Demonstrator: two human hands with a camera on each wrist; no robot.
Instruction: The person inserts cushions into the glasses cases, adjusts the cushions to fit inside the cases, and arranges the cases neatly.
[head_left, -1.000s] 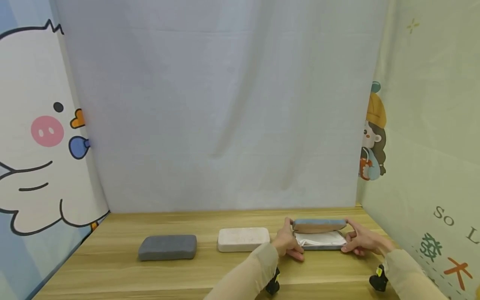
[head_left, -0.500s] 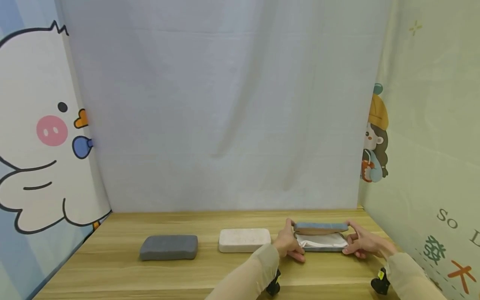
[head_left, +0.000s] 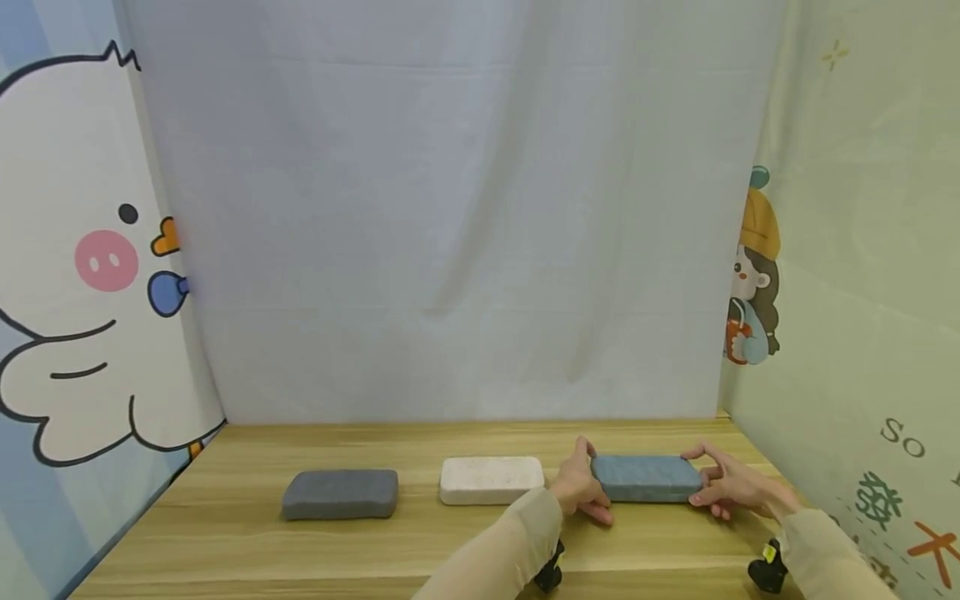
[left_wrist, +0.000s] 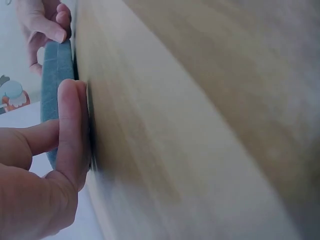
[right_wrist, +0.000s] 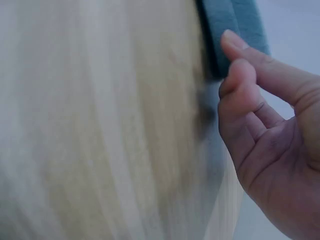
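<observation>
A blue glasses case [head_left: 647,479] lies on the table at the right, its lid down. My left hand [head_left: 581,483] holds its left end, the index finger at the far corner and the thumb by the near one. At the other end my right hand [head_left: 731,483] has its thumb on the near corner and the index finger at the far corner. The left wrist view shows the case's blue side [left_wrist: 50,85] between both hands. In the right wrist view, the right thumb [right_wrist: 235,40] touches the case and other fingers are curled beside it.
A white case [head_left: 491,481] stands just left of my left hand, and a dark grey case [head_left: 341,494] lies farther left. All sit on the wooden table [head_left: 247,550]. A pale curtain [head_left: 450,250] hangs behind, with printed cloths at both sides.
The blue glasses case's lid has come down and hides the white cloth inside. Both hands stay at the case's ends, nearly in place. The head view has shifted slightly.
</observation>
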